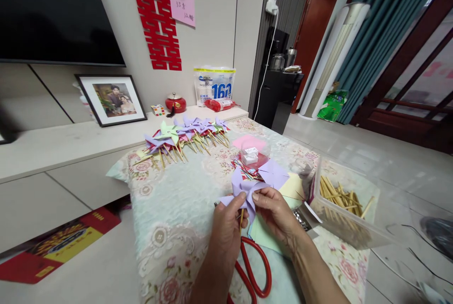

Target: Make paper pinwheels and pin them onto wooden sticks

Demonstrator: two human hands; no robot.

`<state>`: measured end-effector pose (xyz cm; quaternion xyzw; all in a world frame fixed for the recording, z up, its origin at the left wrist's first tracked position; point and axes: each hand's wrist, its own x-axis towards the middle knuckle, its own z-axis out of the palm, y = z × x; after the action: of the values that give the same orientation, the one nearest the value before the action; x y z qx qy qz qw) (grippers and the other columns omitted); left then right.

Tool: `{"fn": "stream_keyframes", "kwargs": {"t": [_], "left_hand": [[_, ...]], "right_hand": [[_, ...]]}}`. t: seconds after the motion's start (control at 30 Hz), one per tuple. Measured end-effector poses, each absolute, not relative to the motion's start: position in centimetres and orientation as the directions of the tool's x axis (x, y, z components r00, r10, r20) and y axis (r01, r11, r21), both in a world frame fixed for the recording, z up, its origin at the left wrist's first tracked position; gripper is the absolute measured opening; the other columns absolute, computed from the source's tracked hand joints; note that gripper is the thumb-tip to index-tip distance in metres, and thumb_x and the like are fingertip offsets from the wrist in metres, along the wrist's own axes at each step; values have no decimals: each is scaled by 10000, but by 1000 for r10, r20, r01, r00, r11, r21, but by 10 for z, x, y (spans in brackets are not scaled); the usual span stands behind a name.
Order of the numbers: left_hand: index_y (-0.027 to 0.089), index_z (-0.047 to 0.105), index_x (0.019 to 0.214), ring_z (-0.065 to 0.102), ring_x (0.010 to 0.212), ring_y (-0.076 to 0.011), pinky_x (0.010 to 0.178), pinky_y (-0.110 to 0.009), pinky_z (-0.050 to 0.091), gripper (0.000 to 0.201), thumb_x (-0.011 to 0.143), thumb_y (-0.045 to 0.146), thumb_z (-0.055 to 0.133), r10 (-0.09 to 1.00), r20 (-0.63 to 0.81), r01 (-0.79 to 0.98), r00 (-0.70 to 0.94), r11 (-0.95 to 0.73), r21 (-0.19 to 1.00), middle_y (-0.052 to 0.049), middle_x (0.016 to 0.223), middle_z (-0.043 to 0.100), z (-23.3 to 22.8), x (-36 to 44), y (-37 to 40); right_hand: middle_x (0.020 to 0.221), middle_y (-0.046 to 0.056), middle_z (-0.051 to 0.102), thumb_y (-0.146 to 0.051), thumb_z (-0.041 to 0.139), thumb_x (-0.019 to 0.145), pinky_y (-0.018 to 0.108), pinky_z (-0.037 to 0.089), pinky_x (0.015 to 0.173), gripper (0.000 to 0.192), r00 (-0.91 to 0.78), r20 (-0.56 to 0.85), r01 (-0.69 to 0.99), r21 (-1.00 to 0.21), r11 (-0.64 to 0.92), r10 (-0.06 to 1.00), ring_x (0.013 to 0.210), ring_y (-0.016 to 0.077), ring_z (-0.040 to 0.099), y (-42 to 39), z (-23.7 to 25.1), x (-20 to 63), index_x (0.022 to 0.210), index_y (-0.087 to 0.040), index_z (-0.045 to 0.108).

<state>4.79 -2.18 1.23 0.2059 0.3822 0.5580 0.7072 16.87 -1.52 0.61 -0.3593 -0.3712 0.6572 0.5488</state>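
Observation:
A purple paper pinwheel is held over the table between my two hands. My left hand is closed on it, thumb against the paper near the centre, with its wooden stick running down by the fingers. My right hand pinches the pinwheel's right side close to the middle. Red-handled scissors lie just below, partly hidden by my left hand and wrist. Behind the pinwheel rests a purple paper square. A small open box of metal pieces sits beside my right hand.
Finished pinwheels lie piled at the table's far left. A clear plastic bin with wooden sticks stands at the right. A round clear container holds small white boxes. Beyond the table runs a white cabinet.

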Motion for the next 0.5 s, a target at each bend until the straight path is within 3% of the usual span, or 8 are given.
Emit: {"fn": "stream_keyframes", "kwargs": {"t": [0.3, 0.4, 0.5], "left_hand": [[145, 616, 752, 513, 493, -63, 471, -178, 395, 352, 554, 293, 867, 927, -376, -723, 2, 261, 639, 44, 606, 607, 14, 47, -18], [143, 629, 735, 517, 501, -67, 488, -186, 412, 343, 530, 275, 870, 927, -373, -789, -32, 206, 579, 42, 603, 612, 17, 45, -15], [153, 643, 763, 541, 533, -81, 526, -203, 446, 295, 568, 258, 838, 944, -328, -811, -47, 156, 564, 32, 636, 622, 16, 41, -12]], "right_hand": [[752, 8, 663, -434, 843, 691, 252, 453, 640, 331, -79, -78, -406, -908, -104, 994, 655, 127, 582, -14, 8, 170, 831, -156, 732], [701, -4, 634, -485, 804, 726, 221, 395, 546, 382, -86, -81, -291, -951, -103, 993, 575, 101, 544, -13, 5, 171, 890, -148, 725], [603, -40, 566, -453, 788, 746, 207, 337, 492, 335, -165, -111, -119, -984, -131, 980, 485, 72, 477, -15, 2, 171, 835, -147, 685]]}}
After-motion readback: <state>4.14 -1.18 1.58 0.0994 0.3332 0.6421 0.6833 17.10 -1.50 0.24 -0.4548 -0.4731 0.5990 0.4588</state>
